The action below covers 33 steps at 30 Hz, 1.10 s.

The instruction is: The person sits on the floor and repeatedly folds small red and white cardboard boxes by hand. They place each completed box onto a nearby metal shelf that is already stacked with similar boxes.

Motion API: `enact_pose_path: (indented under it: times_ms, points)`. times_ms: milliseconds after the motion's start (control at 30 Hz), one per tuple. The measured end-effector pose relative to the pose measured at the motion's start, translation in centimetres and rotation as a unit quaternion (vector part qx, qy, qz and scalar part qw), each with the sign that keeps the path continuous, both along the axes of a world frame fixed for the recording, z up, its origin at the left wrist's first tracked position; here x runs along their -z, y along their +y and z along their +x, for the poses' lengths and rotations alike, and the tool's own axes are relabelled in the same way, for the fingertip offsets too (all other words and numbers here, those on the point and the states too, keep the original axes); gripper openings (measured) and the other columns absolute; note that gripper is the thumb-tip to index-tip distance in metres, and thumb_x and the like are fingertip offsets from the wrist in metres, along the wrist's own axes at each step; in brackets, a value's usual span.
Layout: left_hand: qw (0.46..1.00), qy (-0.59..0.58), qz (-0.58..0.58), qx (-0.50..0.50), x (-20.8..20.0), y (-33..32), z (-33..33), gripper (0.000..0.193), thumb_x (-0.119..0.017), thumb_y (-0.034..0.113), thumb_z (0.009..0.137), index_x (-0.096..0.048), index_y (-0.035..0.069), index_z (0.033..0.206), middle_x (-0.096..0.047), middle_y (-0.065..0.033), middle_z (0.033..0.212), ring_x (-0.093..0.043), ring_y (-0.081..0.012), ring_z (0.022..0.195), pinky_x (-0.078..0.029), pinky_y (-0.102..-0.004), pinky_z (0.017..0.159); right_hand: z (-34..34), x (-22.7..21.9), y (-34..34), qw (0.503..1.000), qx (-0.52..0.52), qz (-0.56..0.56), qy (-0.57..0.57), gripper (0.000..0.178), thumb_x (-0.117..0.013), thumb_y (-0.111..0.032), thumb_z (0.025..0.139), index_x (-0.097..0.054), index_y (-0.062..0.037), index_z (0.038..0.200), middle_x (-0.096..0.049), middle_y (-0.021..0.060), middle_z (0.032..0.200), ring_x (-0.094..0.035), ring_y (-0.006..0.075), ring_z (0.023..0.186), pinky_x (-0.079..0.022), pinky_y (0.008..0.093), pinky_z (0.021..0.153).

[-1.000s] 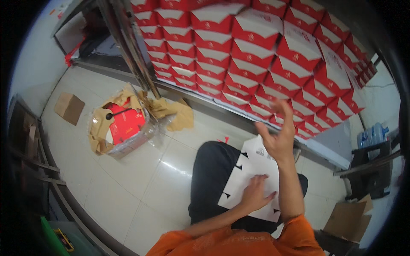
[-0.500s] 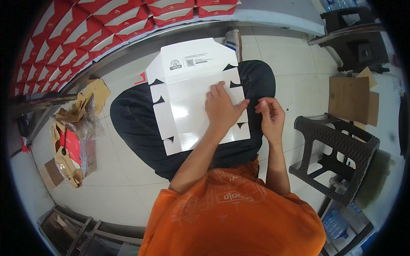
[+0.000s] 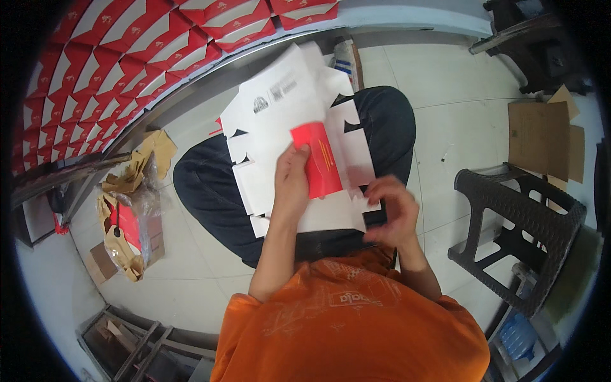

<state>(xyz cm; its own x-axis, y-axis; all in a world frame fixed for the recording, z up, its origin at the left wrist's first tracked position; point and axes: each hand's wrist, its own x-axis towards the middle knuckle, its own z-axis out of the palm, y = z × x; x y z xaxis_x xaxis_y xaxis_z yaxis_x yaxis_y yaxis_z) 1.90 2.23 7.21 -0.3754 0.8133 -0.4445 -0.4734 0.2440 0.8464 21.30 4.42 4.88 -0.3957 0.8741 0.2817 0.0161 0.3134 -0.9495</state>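
Note:
A flat cardboard box blank (image 3: 267,162), white on the inside with dark-edged notches between its flaps, lies across my crossed legs. One red-faced panel (image 3: 316,162) is folded up over its middle. My left hand (image 3: 291,178) is closed on that panel, thumb along its left edge; the fingers behind it are partly hidden. The far end of the blank is tilted up and blurred. My right hand (image 3: 396,213) is beside the near right flaps, fingers curved and apart, with nothing visible in it.
Rows of stacked red and white boxes (image 3: 137,63) fill the far left. Torn brown paper and plastic wrap (image 3: 133,216) lie on the floor at left. To the right are a dark plastic stool (image 3: 531,216) and a brown carton (image 3: 538,137).
A panel of the blank has folded over, showing its red face, and the far end has lifted. My left hand has moved left and closed on it; my right hand has come down and opened.

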Motion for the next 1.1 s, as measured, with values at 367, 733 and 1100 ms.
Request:
enact_pose_path:
  times_ms: [367,733,1100]
  points:
    - [0.870,0.426,0.113,0.223,-4.2,-2.5,0.3,0.050,-0.064,0.006,0.087,-0.034,-0.007,0.125,-0.067,-0.0239,0.095,-0.066,-0.0461,0.081,-0.054,-0.0411,0.071,-4.3,-6.8,1.5,0.985,-0.021,-0.062,-0.160,0.020,-0.073,-0.001,0.081,-0.063,0.0014,0.098,-0.063,0.0147,0.104,-0.064,0.0160,0.081,-0.051,0.0257,0.067]
    - [0.935,0.315,0.069,0.150,-7.1,-7.0,-5.1,0.014,-0.063,0.002,0.081,-0.063,-0.002,0.068,-0.048,-0.0053,0.049,-0.043,-0.0036,0.047,-0.036,-0.0234,0.045,-5.9,-9.1,4.9,0.957,-0.219,-0.054,-0.185,0.031,-0.071,-0.011,0.086,-0.059,0.0021,0.112,-0.065,0.0094,0.100,-0.060,0.0093,0.078,-0.048,0.0214,0.063]
    - [0.913,0.242,0.204,0.259,-6.4,-6.4,-8.7,0.012,-0.074,0.005,0.072,-0.063,0.000,0.071,-0.058,-0.0122,0.061,-0.062,-0.0200,0.061,-0.047,-0.0301,0.059,-6.1,-8.6,4.8,0.901,-0.292,0.093,-0.307,0.075,-0.089,-0.035,0.060,-0.059,-0.0112,0.125,-0.057,0.0133,0.109,-0.054,0.0331,0.107,-0.046,0.0413,0.089]
